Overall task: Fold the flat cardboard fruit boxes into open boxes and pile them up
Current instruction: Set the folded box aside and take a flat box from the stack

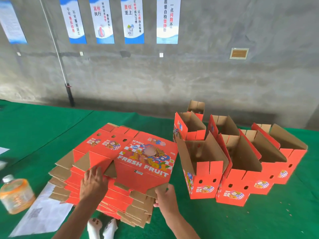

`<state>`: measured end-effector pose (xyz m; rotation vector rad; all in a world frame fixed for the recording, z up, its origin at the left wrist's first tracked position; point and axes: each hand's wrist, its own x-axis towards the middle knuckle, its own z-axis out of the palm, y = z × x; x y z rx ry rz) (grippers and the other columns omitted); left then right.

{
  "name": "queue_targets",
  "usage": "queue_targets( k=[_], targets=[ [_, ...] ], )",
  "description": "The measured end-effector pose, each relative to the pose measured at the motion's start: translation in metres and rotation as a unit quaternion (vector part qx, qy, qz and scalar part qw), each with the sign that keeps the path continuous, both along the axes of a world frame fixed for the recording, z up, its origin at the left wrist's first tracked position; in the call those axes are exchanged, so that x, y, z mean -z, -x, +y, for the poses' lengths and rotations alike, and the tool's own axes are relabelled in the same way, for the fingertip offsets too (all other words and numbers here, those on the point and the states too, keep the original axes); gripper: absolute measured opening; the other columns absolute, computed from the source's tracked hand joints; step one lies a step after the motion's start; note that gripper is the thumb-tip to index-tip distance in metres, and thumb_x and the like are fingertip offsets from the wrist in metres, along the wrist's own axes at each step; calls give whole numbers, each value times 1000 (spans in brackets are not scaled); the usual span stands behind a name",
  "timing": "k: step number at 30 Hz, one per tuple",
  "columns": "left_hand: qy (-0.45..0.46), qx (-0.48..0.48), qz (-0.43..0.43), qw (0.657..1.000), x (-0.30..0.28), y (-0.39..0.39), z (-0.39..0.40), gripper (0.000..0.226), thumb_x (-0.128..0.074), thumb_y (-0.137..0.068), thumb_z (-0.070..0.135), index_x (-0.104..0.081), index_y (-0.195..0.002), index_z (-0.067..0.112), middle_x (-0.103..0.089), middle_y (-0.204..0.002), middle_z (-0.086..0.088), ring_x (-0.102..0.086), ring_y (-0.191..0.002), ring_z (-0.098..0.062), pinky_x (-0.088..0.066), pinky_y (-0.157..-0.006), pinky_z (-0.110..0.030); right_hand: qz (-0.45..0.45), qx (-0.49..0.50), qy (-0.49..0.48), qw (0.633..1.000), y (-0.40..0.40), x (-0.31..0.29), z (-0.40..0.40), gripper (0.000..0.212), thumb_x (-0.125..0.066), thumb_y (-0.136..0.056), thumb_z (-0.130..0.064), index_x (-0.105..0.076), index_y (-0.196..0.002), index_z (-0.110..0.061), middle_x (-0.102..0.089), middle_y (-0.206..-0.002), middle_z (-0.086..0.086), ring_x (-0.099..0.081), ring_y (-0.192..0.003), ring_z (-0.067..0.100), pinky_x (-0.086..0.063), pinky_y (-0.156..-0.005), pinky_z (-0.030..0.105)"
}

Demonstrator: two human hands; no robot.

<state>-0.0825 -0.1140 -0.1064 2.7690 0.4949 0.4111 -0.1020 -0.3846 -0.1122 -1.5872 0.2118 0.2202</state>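
Two hands are working at a stack of flat fruit boxes (124,163) on a green tabletop (34,131).
The left hand (94,184) is pressing open-fingered on the top box; the right hand (166,198) is pinching its near corner flap. Folded open boxes (241,169) are standing just to the right.

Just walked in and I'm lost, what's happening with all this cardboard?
A person is making fruit boxes. The left hand rests on the stack of flat boxes, and the right hand grips the top sheet's near corner. Several folded boxes already stand open to the right on the green table.
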Motion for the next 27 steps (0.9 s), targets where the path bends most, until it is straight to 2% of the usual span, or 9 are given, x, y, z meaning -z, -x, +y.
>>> queue_targets(
  k=[4,8,10,12,14,17,22,24,27],
  targets=[
    [-63,47,-72,994,-12,-1,24,37,-76,-89,12,-66,-122,-1,-65,-126,-20,-59,-117,-43,-48,-95,-60,-92,-28,-75,993,3,-38,-3,27,-47,-103,-6,-50,-122,-24,-66,-92,20,-56,-58,20,-52,-56,34],
    [-72,128,-159,976,-39,3,43,25,-80,-84,4,-75,-108,2,-74,-110,-17,-70,-98,-40,-57,-83,-53,-197,-69,31,977,8,-80,-38,49,-47,-106,-15,-37,-126,-58,-66,-80,-10,-60,-57,15,-56,-59,30],
    [-45,176,-162,970,-57,10,45,24,-78,-87,8,-77,-111,7,-76,-108,-9,-73,-95,-32,-60,-80,-46,-229,-79,94,966,10,-100,-62,57,-47,-107,-19,-29,-135,-64,-65,-93,-6,-62,-60,16,-55,-61,33],
    [-1,201,-150,968,-77,21,39,23,-70,-94,16,-76,-117,15,-77,-108,-1,-72,-95,-26,-59,-80,-42,-249,-80,124,957,12,-121,-83,57,-48,-108,-18,-30,-155,-46,-65,-100,12,-61,-66,17,-54,-63,37],
    [30,199,-169,965,-98,32,26,22,-60,-100,27,-75,-116,23,-75,-105,5,-69,-89,-20,-57,-75,-38,-281,-59,125,950,17,-142,-101,51,-50,-107,-16,-41,-156,-28,-70,-98,3,-63,-72,12,-53,-59,31],
    [22,170,-253,952,-134,46,1,22,-56,-101,34,-74,-105,22,-72,-95,6,-64,-78,-17,-50,-66,-34,-349,8,131,928,27,-175,-124,40,-54,-106,-20,-55,-144,-34,-73,-99,-12,-63,-79,4,-45,-60,17],
    [-8,156,-270,950,-190,60,-43,22,-61,-97,38,-79,-96,26,-77,-82,1,-70,-66,-27,-48,-65,-33,-367,93,114,919,34,-217,-157,23,-59,-104,-22,-69,-124,-29,-75,-89,-17,-70,-81,0,-52,-57,16],
    [-6,173,-260,950,-201,62,-55,23,-60,-97,41,-80,-96,29,-78,-82,3,-71,-69,-28,-47,-66,-32,-346,113,120,924,31,-226,-170,23,-61,-103,-25,-71,-124,-26,-77,-88,-15,-70,-78,1,-55,-60,20],
    [21,168,-251,953,-212,59,-71,19,-62,-97,42,-80,-100,35,-79,-90,2,-73,-86,-33,-47,-66,-35,-337,112,136,925,29,-239,-189,21,-63,-101,-23,-75,-118,-26,-77,-91,-16,-69,-85,-4,-51,-61,12]
  ],
)
